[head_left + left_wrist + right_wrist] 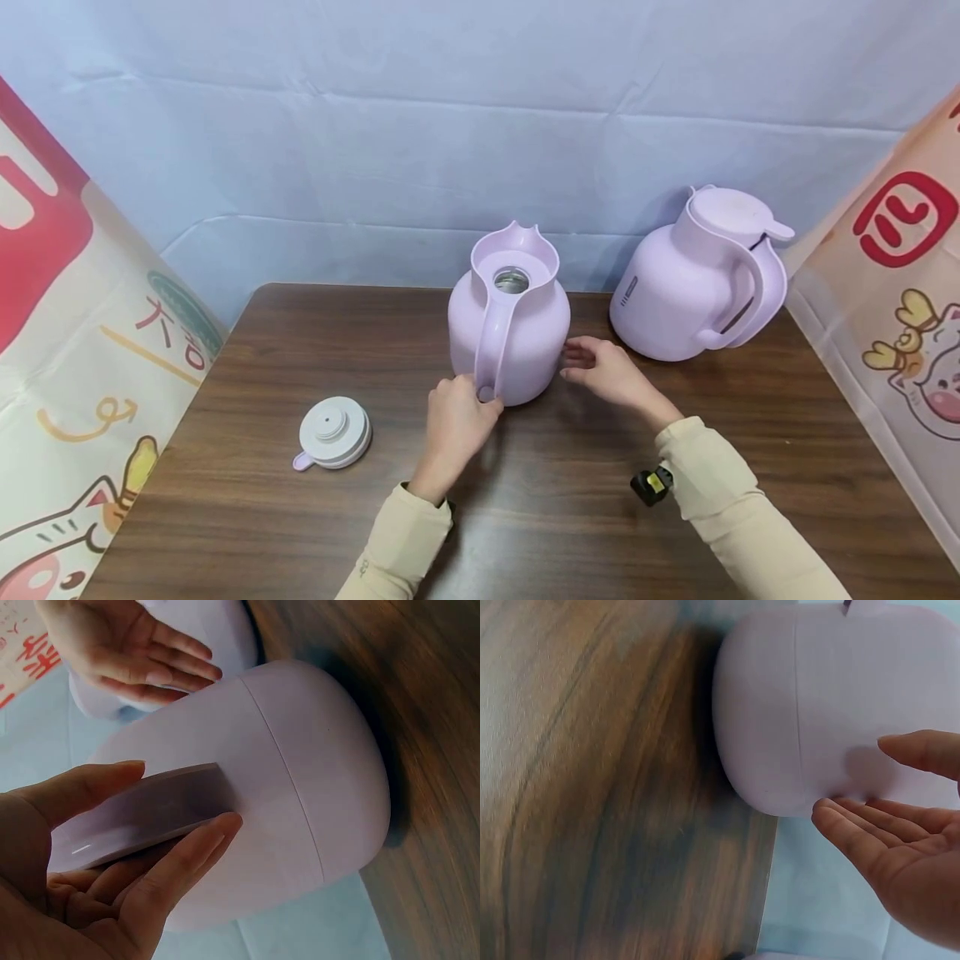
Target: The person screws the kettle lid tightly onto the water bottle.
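A lilac thermos jug (536, 358) stands upright on the table without a lid, its round mouth (512, 280) showing a shiny inner liner. My left hand (459, 421) grips the lower part of its handle (150, 810), thumb on one side and fingers curled along the other. On the jug's right side is my right hand (611, 373), its fingers extended and fingertips right at the wall in the right wrist view. Left of the jug, a round white lid (335, 433) with a small lilac tab lies on the table.
A second lilac thermos jug (667, 292), with its lid on, stands at the back right of the brown wooden table (570, 517). Behind the table hangs a pale blue cloth (360, 158). Printed cartoon sheets (97, 333) border both sides.
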Motion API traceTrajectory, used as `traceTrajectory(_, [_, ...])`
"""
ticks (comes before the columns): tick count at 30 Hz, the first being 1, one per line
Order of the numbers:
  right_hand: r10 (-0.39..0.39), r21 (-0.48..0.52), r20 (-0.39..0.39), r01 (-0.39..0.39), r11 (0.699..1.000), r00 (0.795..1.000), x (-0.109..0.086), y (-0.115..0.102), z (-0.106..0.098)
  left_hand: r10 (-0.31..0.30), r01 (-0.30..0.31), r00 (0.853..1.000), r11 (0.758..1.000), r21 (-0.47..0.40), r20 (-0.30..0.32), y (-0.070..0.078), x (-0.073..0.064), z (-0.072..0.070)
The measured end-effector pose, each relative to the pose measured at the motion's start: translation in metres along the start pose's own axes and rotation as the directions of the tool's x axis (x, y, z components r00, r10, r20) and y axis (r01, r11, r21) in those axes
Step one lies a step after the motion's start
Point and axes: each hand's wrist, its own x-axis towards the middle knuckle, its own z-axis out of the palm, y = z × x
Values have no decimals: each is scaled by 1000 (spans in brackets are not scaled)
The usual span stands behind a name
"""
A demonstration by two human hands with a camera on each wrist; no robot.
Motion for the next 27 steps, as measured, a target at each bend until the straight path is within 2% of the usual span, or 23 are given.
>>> traceTrajectory(8, [39,-33,-49,-41,999,998,-2,2,-9,44,-44,999,999,22,-8,10,-3,8])
traceTrajectory(17, [58,-97,-66,-64,993,996,-3,0,-18,98,-94,994,993,77,-55,21,-8,19])
traceTrajectory(27, [67,-117,-81,-76,990,994,-2,3,-22,112,-103,991,988,119,-71,31,-7,29])
